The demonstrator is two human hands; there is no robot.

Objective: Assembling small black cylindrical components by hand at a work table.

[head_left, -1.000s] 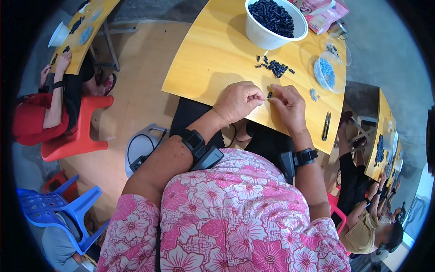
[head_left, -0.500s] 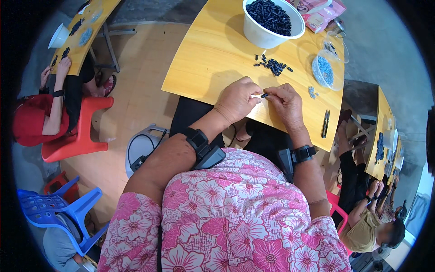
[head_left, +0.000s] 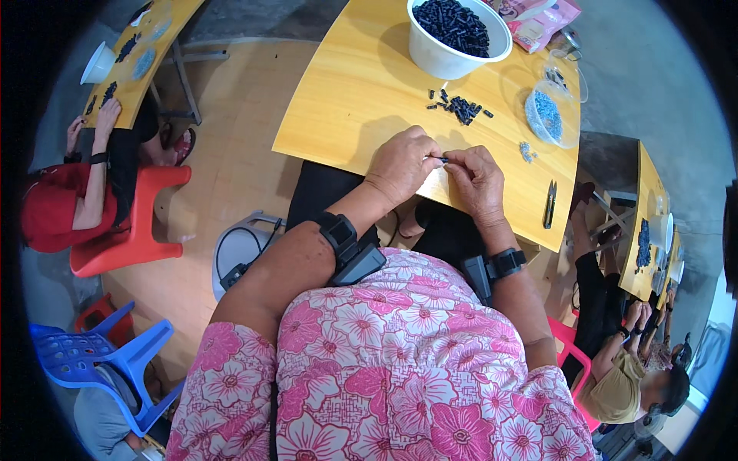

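My left hand (head_left: 401,163) and my right hand (head_left: 478,180) meet at the near edge of the yellow table (head_left: 330,100), both closed in a pinch. Between their fingertips is a small black cylindrical part (head_left: 443,160), mostly covered by the fingers. Just beyond them lies a loose pile of similar black parts (head_left: 463,110). A white tub (head_left: 453,67) behind the pile is heaped with more of them. To the right of my right hand sits a little heap of pale clear bits (head_left: 527,152).
A round clear container (head_left: 547,115) holds small bluish pieces. Black thread snips (head_left: 550,204) lie near the table's right edge. At the back right are a pink bag (head_left: 538,24) and a metal jar (head_left: 567,42). Other people work at tables on both sides.
My right hand's fingers have drawn in closer to my left fingertips, so less of the black part shows. The whole view has shifted slightly.
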